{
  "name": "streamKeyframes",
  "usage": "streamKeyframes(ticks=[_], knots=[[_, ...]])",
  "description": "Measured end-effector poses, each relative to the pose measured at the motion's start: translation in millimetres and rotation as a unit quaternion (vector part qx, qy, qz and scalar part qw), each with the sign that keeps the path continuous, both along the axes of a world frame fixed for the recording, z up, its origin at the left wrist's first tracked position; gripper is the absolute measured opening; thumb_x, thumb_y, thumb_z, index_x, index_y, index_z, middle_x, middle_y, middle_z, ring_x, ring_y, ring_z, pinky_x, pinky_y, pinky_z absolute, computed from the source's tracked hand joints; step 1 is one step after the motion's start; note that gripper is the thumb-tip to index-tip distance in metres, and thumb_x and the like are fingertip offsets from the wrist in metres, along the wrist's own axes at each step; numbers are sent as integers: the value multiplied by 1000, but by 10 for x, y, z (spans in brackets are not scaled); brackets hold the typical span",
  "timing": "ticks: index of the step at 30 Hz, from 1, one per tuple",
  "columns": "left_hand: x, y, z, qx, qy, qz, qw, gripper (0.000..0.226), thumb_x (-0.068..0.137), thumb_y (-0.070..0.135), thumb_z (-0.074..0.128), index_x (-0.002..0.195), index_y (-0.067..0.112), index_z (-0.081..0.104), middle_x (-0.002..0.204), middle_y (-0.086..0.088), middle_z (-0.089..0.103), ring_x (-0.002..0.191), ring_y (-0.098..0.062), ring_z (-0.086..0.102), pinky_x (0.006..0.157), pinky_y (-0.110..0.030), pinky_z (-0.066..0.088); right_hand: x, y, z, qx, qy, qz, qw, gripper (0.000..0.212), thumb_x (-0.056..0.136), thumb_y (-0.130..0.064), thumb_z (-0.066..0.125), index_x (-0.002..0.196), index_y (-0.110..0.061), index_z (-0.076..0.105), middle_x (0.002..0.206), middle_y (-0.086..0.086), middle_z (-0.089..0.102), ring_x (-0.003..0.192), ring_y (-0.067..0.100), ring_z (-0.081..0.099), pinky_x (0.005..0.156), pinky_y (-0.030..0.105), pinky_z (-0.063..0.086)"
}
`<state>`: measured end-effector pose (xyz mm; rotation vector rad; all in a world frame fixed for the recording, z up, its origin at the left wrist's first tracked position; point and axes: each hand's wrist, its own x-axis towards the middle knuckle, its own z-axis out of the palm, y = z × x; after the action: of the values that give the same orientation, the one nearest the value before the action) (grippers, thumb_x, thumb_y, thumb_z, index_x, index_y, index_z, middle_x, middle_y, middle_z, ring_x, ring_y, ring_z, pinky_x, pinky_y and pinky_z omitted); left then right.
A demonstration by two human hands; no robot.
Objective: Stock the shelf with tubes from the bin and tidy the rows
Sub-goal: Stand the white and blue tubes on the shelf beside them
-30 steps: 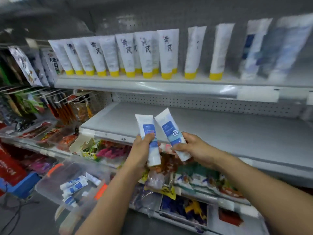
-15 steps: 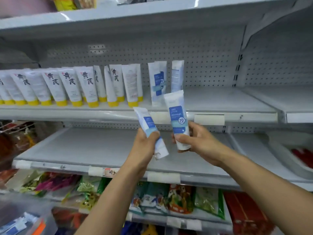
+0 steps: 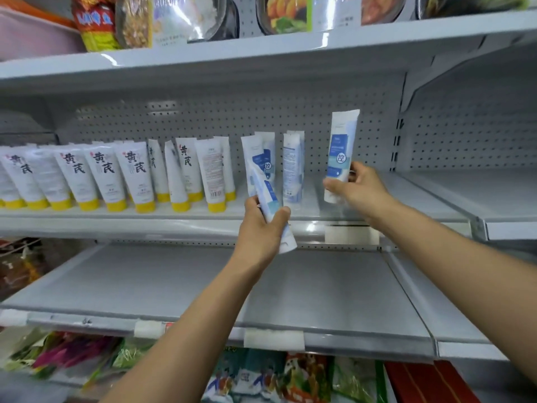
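Holding 1 blue-and-white tube [image 3: 340, 154] upright, cap down, in the right hand [image 3: 356, 190], fingers curled round its lower end, just over the middle shelf [image 3: 412, 203], with open room to the right of the standing blue tubes [image 3: 293, 170]. Gripping a 2nd tube [image 3: 268, 199] in the left hand [image 3: 261, 228], tilted, top leaning left, in front of those. Probably lowering the right one straight down, keeping behind the front lip.
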<state>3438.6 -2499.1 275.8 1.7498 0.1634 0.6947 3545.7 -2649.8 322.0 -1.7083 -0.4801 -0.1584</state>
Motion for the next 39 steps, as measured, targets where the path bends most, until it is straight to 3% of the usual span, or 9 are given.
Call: streamKeyframes(ticks=[4, 9, 21, 26, 28, 31, 34, 37, 39], knots=[[109, 46, 30, 16, -6, 15, 1000, 44, 92, 28, 60, 131, 19, 41, 113, 2, 61, 97, -13, 62, 90, -34, 52, 359, 134, 5, -80, -1, -22, 997, 35, 81, -5, 71, 114, -6, 56, 104, 9, 63, 96, 22, 61, 82, 33, 49], [198, 104, 47, 24, -1, 8, 1000, 42, 93, 31, 60, 128, 25, 38, 104, 15, 56, 93, -1, 59, 85, -29, 51, 692, 297, -89, -159, 1, -32, 987, 48, 78, -8, 74, 122, -9, 53, 114, 10, 63, 103, 26, 61, 90, 39, 50], [294, 162, 53, 16, -1, 1, 1000, 41, 94, 29, 60, 128, 25, 37, 106, 13, 56, 93, 1, 58, 80, -23, 48, 1038, 405, -109, -149, 11, -36, 988, 49, 80, -5, 72, 124, -10, 52, 117, 11, 61, 98, 23, 57, 83, 32, 45], [277, 159, 73, 12, -1, 5, 1000, 41, 94, 28, 60, 130, 22, 40, 110, 11, 58, 92, 0, 60, 69, -12, 46, 1014, 369, -105, -170, 27, -27, 985, 45, 80, -8, 73, 120, -8, 55, 117, 13, 62, 99, 25, 58, 84, 33, 46], [262, 143, 71, 20, -3, 8, 1000, 42, 94, 28, 59, 132, 20, 44, 117, 7, 60, 98, -5, 61, 74, -15, 48, 986, 324, -118, -183, 42, -19, 982, 44, 79, -12, 75, 118, -9, 53, 117, 12, 62, 102, 27, 59, 86, 34, 47], [235, 113, 72, 24, -4, 3, 1000, 37, 94, 28, 59, 129, 20, 49, 117, 5, 63, 101, -8, 62, 82, -23, 50, 904, 228, -117, -196, 54, -41, 978, 61, 81, -19, 74, 131, -8, 41, 122, 7, 56, 104, 25, 56, 85, 34, 46], [200, 72, 89, 25, -8, -10, 1000, 34, 94, 27, 60, 127, 20, 52, 115, 6, 64, 100, -7, 62, 85, -24, 51, 650, 142, -68, -198, -5, -80, 977, 57, 85, -17, 69, 132, -6, 39, 117, 9, 53, 105, 25, 56, 78, 30, 45], [186, 15, 131, 18, -23, -13, 999, 33, 92, 24, 63, 123, 19, 52, 109, 7, 64, 87, 3, 60, 68, -12, 50, 266, 88, 8, -149, -18, 63, 987, 40, 83, -11, 71, 119, -7, 55, 92, 3, 60, 79, 14, 60, 60, 19, 45], [211, -29, 162, 12, -31, -13, 999, 38, 91, 21, 65, 125, 18, 50, 109, 7, 64, 83, 6, 60, 68, -12, 52, 37, 83, 25, -179, -16, 181, 967, 35, 78, -11, 76, 110, -14, 63, 87, 0, 64, 76, 10, 61, 64, 19, 48]])
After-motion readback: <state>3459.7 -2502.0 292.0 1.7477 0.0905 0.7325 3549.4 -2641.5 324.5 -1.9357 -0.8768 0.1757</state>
